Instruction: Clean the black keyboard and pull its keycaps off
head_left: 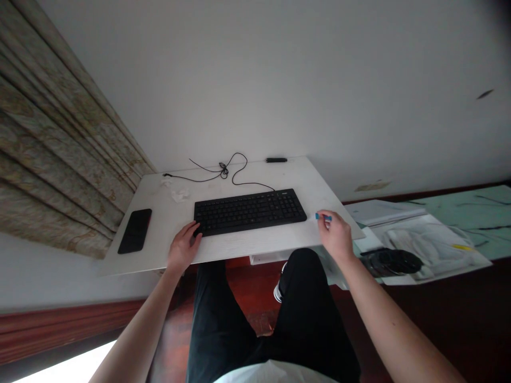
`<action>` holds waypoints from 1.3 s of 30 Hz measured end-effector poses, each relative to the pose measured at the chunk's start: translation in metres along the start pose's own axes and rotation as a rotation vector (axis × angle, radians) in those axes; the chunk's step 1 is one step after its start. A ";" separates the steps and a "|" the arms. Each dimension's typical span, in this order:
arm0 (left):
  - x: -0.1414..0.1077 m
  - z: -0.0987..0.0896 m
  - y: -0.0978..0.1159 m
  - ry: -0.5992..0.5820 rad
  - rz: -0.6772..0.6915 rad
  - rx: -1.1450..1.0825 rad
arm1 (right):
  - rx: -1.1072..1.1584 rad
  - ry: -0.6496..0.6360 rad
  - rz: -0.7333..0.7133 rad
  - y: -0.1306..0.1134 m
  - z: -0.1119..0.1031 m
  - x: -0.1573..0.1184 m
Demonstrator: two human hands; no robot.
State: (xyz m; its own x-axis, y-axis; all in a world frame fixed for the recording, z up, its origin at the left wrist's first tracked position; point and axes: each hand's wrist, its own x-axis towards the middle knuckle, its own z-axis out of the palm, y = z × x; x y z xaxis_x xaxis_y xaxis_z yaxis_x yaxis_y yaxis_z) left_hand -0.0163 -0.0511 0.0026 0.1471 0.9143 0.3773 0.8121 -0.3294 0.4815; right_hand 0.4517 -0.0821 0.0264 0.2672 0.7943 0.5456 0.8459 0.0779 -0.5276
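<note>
A black computer keyboard (249, 211) lies across the white desk (157, 205), its cable (224, 171) looping up towards the back edge. My left hand (183, 247) rests at the keyboard's near left corner, its fingertips touching it and holding nothing. To the right of the keyboard, my right hand (334, 235) pinches a small blue object (323, 217) between its fingers, a little above the desktop. It is too small to identify. A black smartphone (134, 231) lies face up at the desk's left side.
Crumpled white tissue (180, 195) lies on the desk's left, and a small black stick (276, 159) sits at the back edge. A pleated curtain (51, 143) hangs left. Papers and a white bag (423, 250) lie right, beyond my legs in black trousers (303, 314).
</note>
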 end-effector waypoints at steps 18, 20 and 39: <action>0.000 -0.004 0.002 -0.015 -0.011 -0.003 | 0.336 -0.252 -0.164 -0.117 0.077 -0.045; 0.000 -0.003 0.002 -0.008 -0.007 0.001 | 0.256 -0.202 -0.135 -0.083 0.058 -0.039; 0.001 -0.001 0.000 -0.019 0.003 0.002 | 0.472 -0.274 -0.175 -0.141 0.084 -0.058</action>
State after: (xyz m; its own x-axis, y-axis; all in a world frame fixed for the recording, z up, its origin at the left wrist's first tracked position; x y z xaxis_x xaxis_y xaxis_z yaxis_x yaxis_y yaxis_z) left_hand -0.0172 -0.0509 0.0037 0.1606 0.9175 0.3640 0.8127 -0.3322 0.4788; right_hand 0.2779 -0.0888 0.0144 -0.0409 0.8674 0.4960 0.5523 0.4333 -0.7122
